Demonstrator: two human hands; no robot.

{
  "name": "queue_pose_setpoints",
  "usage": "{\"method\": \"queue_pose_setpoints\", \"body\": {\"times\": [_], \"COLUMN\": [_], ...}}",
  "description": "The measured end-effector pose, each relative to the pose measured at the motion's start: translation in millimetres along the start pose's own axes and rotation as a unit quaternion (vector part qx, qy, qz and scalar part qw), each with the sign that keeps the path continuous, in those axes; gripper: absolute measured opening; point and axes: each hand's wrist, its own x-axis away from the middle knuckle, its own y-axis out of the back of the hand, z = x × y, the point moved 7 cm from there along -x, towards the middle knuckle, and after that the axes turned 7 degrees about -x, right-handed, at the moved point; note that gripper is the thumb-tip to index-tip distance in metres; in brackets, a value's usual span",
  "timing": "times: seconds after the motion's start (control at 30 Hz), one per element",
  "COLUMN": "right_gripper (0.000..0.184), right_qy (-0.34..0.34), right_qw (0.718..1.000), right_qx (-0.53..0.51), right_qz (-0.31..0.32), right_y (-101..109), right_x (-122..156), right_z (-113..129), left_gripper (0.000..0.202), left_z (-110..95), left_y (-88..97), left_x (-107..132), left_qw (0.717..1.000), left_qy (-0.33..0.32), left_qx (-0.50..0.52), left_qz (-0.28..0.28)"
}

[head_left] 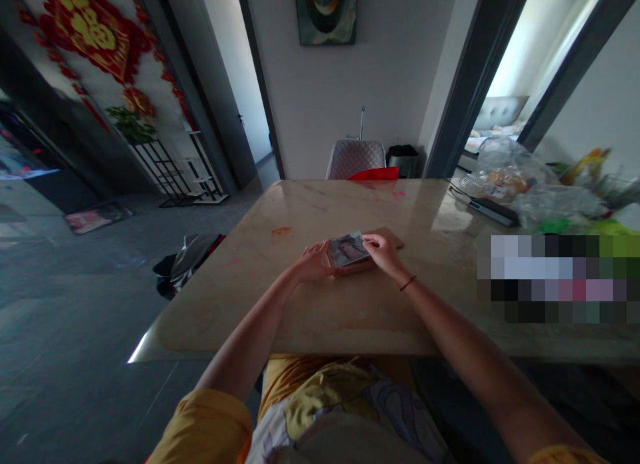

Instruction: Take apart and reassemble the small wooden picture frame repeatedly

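A small flat picture card [347, 249] lies on a brown board [387, 237] in the middle of the beige marble table [320, 304]. My left hand [314, 261] rests against the card's left edge, fingers curled round it. My right hand [383, 251] pinches the card's upper right corner with fingers pressed together. A dark band circles my right wrist. Both forearms reach out over the table's near edge.
Crumpled clear plastic bags [520, 177] and a dark flat device [493, 209] crowd the table's right side. A grey padded chair [356, 159] stands at the far edge. A bag [187, 257] lies on the floor left of the table.
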Motion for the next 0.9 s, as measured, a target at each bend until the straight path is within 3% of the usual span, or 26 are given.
{"method": "queue_pose_setpoints", "body": {"times": [0.2,0.4,0.63,0.9], "right_gripper": [0.017,0.020,0.025,0.026], "right_qy": [0.033,0.051,0.048,0.075], "right_qw": [0.997,0.983,0.983,0.969], "right_qx": [0.067,0.156,0.137,0.190], "right_qz": [0.021,0.082,0.117,0.141], "right_y": [1.9,1.2,1.5,3.2], "right_x": [2.4,-1.0,-6.4,-2.2], "right_z": [9.7,10.8,-0.9,11.2], "left_gripper": [0.109,0.111,0.110,0.113], "left_z": [-0.7,-2.9,-4.2,-2.5], "left_y": [-2.6,-3.7,-4.3,-6.4], "left_x": [-0.1,2.5,3.7,3.1], "left_qw": [1.000,0.997,0.994,0.994], "left_qy": [0.001,0.012,0.009,0.012], "left_qx": [-0.006,-0.054,-0.088,-0.076], "left_qz": [0.023,0.047,0.068,0.076]}}
